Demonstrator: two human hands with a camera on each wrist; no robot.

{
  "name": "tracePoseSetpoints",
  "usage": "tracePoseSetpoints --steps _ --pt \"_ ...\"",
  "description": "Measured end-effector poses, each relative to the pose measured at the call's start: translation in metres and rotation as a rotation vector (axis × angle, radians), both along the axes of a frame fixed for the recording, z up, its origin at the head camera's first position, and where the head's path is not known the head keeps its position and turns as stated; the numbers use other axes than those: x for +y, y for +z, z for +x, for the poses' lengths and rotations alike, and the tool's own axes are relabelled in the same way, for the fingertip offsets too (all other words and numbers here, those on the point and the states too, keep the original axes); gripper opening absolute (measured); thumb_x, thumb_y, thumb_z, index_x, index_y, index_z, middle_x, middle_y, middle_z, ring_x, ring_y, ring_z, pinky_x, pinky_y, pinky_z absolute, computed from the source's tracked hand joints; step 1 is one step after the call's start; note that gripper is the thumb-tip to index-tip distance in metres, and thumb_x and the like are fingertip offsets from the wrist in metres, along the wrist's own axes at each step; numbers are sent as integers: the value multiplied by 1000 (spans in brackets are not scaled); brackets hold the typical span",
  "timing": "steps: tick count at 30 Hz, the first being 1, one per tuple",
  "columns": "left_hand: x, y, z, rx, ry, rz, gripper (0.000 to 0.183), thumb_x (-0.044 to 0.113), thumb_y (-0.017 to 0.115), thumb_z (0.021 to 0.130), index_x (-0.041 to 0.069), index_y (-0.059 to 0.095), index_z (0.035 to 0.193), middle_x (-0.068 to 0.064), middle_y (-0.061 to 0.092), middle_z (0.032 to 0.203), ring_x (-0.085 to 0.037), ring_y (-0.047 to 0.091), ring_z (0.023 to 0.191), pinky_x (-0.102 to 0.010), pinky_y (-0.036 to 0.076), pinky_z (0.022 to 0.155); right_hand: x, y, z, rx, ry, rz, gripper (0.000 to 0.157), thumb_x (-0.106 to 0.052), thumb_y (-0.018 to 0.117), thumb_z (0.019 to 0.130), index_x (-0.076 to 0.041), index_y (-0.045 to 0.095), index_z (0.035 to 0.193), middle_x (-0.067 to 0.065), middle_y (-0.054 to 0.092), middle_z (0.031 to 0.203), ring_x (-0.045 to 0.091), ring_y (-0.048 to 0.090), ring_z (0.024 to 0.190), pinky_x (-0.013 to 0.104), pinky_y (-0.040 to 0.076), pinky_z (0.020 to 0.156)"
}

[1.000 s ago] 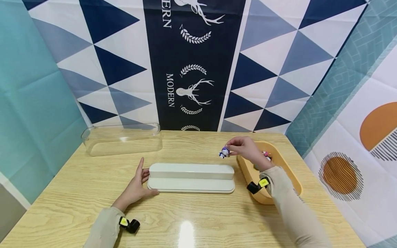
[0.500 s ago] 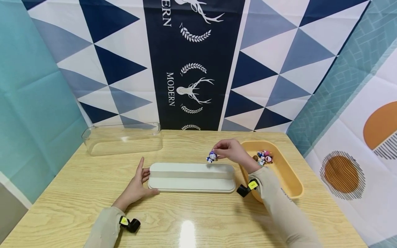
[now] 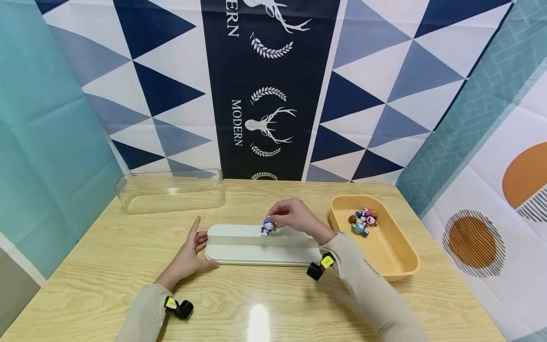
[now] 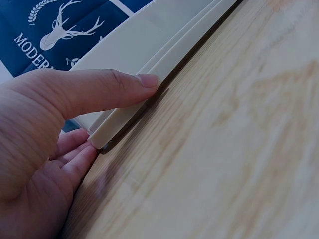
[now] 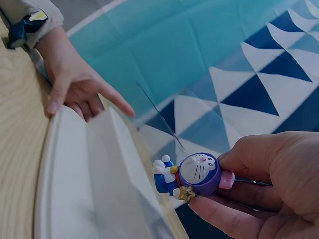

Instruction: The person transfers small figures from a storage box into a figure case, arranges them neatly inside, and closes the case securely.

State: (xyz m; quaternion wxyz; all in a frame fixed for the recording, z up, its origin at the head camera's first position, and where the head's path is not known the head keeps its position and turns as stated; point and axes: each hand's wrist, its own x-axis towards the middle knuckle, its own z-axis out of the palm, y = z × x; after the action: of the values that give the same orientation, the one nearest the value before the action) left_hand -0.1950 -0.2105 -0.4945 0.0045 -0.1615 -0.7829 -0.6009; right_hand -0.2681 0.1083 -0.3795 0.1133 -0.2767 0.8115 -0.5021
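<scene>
My right hand (image 3: 296, 217) pinches a small blue-and-white Doraemon figurine (image 3: 268, 227) between thumb and fingers. In the right wrist view the figurine (image 5: 200, 172) lies sideways, with a purple hood, a gold star and a pink part near the fingertips. It overlaps the upper step of a white two-step display base (image 3: 260, 254) in the head view. At the base's left end, my left hand (image 3: 190, 251) holds the corner. The left wrist view has its thumb (image 4: 119, 89) over the front rim and other fingers against the end, while the index finger points away.
A yellow tray (image 3: 397, 251) stands to the right, with several small figurines (image 3: 363, 220) grouped toward its back. At the back left lies a long transparent cover (image 3: 171, 204). Patterned cloth (image 3: 269, 118) hangs behind the wooden table (image 3: 213, 308).
The right hand has carried the Doraemon figurine leftward from beside the yellow tray to over the middle of the base, slightly lower. The left hand stays at the base's end.
</scene>
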Motion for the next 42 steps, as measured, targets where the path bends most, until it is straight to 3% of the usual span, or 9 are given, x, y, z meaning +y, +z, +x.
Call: tracePoseSetpoints --steps 13,24,37,42 --pt "-3 1 -3 -3 -22 -1 122 -5 87 72 -2 -1 157 -36 36 144 -50 40 132 -51 35 110 -46 -5 7 -3 79 43 7 -2 69 92 2 74 95 6 72 86 9 65 73 33 61 70" --pt "-1 2 -3 -18 -4 4 124 -6 87 70 -1 -1 157 -36 37 144 -50 39 133 -50 33 112 -69 -16 11 66 143 67 7 -2 70 91 2 75 93 5 73 85 7 65 69 25 58 67" --pt "-3 3 0 -17 -13 4 124 -5 87 72 0 -2 157 -35 37 144 -49 38 134 -47 34 112 -98 -25 20 210 197 104 5 -5 72 90 -1 76 91 3 74 83 -2 61 71 15 52 68" --pt "-3 3 0 -18 -24 5 124 -4 87 72 0 -3 158 -35 36 145 -49 37 135 -37 38 111 -108 -28 26 272 196 132 5 0 71 90 -2 75 88 5 74 82 -1 62 71 14 52 67"
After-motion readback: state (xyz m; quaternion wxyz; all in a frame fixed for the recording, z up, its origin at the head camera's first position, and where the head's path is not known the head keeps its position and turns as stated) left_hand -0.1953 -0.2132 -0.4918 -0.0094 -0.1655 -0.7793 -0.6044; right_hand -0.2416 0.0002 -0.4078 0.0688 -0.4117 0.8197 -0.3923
